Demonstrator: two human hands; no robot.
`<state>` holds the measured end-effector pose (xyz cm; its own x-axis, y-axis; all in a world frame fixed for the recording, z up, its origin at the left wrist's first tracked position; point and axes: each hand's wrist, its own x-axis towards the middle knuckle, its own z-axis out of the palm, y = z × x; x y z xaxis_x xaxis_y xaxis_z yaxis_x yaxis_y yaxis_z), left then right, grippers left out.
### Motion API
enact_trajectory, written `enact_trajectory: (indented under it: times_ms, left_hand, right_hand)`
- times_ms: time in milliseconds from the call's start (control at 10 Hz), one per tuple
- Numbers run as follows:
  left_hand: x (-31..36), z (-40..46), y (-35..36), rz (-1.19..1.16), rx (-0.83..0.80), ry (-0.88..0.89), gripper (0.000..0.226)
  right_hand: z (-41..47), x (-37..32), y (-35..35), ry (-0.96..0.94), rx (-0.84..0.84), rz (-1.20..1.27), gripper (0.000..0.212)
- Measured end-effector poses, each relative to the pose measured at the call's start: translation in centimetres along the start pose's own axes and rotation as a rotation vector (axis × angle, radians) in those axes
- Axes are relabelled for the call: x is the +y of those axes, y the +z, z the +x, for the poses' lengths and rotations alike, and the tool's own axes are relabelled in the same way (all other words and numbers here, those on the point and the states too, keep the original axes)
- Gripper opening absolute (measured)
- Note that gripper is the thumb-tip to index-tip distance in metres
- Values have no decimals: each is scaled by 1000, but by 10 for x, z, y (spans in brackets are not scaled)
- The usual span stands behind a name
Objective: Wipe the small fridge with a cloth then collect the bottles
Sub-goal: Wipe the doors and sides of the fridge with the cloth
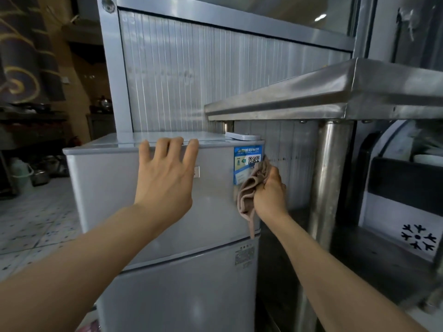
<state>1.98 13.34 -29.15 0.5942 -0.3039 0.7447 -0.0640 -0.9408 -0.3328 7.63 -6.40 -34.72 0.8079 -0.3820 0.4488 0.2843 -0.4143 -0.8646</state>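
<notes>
Fingers of your left hand (165, 178) are spread out straight, and their tips hook over the top front edge of the fridge (153, 212), at about 12 o'clock from your wrist. Your right hand (271, 190) is curled tight round a brown cloth (248, 195) and presses it on the fridge's right edge, at 3 o'clock from your left hand. The cloth covers the bottom of a blue sticker (247, 161). A metal table (335, 97) stands just beside the fridge, at 3 o'clock.
</notes>
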Motion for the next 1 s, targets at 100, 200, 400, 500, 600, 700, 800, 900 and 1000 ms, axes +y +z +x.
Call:
enact_trajectory:
  times_ms: [100, 200, 400, 500, 600, 700, 800, 900, 1000]
  left_hand:
    - [1, -2, -3, 1, -33, 2, 85]
    - [0, -8, -6, -32, -81, 14, 93]
    - [-2, -53, -6, -70, -191, 90, 89]
    - [-5, -77, -1, -43, -230, 129, 89]
    - [-11, -86, 0, -16, -227, 161, 87]
    - [-13, -83, -4, -13, -194, 185, 84]
    - [-9, -77, -7, -23, -180, 204, 80]
    - [-1, -75, -6, -32, -172, 221, 79]
    - [5, -74, -3, -31, -180, 253, 78]
  right_hand:
    - [-16, 15, 1, 59, -22, -177, 34]
    - [-29, 22, -2, 115, -102, -412, 45]
    - [-72, 22, -6, 88, -135, -526, 27]
    - [-88, 4, -8, -20, -13, -403, 23]
    - [-76, -27, -19, -157, 247, -296, 40]
    - [-55, -53, -27, -344, 276, -321, 46]
    - [-44, -55, -24, -421, 59, -444, 54]
    - [-59, -27, -19, -401, -47, -563, 63]
    - [-80, 4, -26, -350, -87, -601, 56]
